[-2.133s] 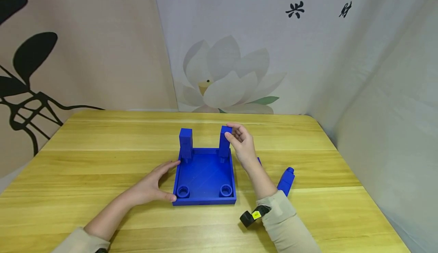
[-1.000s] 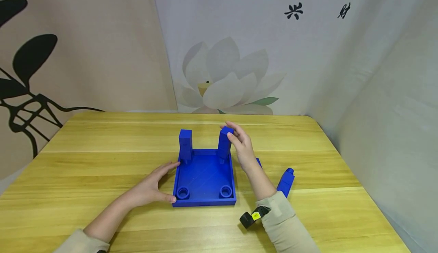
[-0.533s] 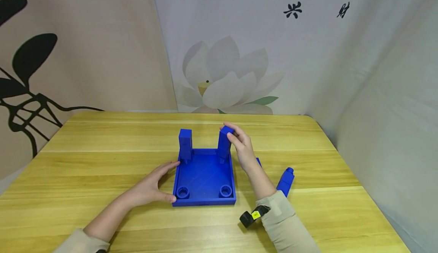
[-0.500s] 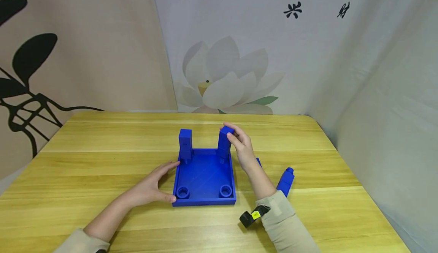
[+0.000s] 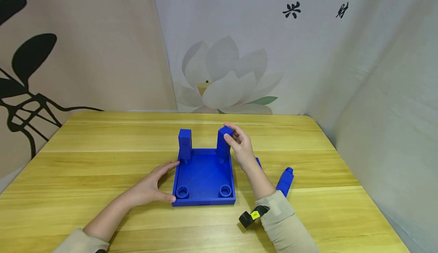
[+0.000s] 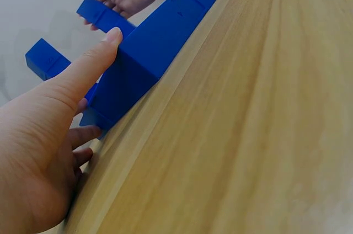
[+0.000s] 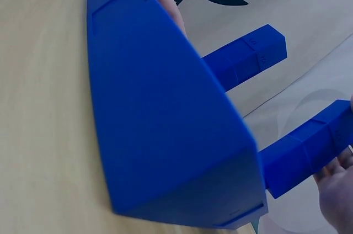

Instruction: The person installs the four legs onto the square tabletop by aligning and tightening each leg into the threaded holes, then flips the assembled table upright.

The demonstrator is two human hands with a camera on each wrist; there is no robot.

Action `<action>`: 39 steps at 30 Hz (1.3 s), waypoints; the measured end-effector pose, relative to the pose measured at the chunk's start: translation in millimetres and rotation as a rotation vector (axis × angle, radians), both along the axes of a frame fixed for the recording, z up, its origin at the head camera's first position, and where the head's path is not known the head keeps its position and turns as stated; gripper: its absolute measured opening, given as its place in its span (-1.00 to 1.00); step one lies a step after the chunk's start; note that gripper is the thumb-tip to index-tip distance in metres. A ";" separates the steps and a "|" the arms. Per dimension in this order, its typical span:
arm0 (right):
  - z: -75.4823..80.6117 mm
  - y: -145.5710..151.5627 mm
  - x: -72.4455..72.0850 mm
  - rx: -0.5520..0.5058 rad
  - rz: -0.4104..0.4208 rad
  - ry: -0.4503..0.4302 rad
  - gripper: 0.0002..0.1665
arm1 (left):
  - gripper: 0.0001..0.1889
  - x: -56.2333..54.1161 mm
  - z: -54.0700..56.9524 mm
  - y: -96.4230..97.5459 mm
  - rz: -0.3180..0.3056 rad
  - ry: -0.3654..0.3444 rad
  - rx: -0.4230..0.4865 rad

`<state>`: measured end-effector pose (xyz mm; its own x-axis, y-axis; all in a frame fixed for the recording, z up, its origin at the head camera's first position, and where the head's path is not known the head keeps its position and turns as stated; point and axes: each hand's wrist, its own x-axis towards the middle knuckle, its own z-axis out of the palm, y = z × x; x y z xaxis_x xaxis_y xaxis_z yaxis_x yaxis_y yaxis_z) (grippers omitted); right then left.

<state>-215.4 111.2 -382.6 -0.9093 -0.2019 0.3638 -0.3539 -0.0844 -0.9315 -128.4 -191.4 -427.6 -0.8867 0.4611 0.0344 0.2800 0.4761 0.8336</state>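
Observation:
A shallow blue square tray-like base (image 5: 205, 202) lies on the table with its raised rim up. Round sockets (image 5: 183, 192) stand in its two near corners. From its far corners rise two square blue legs, the left one (image 5: 185, 143) upright and untouched. My right hand (image 5: 242, 148) pinches the upper part of the right leg (image 5: 223, 141) between thumb and fingers; that leg sits angled to the base. My left hand (image 5: 150, 186) spans the base's left side, thumb against the near corner and a fingertip at the rim. In the left wrist view, the thumb (image 6: 91, 65) lies over the base's corner.
Another blue leg (image 5: 285, 181) with a round threaded end lies right of the base, partly behind the right forearm. The tip of a further blue piece (image 5: 258, 162) shows beside that forearm. The wooden table (image 5: 113, 143) ends at a printed curtain (image 5: 229, 74).
The right leg has turned about its length, its top now angled. My right thumb has shifted left across its face. The left hand and base have stayed put.

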 end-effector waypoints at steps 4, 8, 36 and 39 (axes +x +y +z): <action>0.5 -1.1 -0.8 0.002 -0.006 -0.020 -0.52 | 0.09 -0.3 0.8 -0.9 0.002 -0.007 -0.001; 3.1 -3.7 1.2 -0.010 -0.036 -0.063 -0.53 | 0.09 -0.5 0.7 -1.9 0.002 -0.013 -0.005; 7.6 -12.3 4.8 -0.056 -0.136 -0.178 -0.57 | 0.08 0.8 -0.4 -1.9 0.001 -0.013 0.010; 5.2 -9.6 3.8 -0.053 -0.085 -0.130 -0.51 | 0.08 0.5 -0.5 -1.9 -0.001 -0.009 0.009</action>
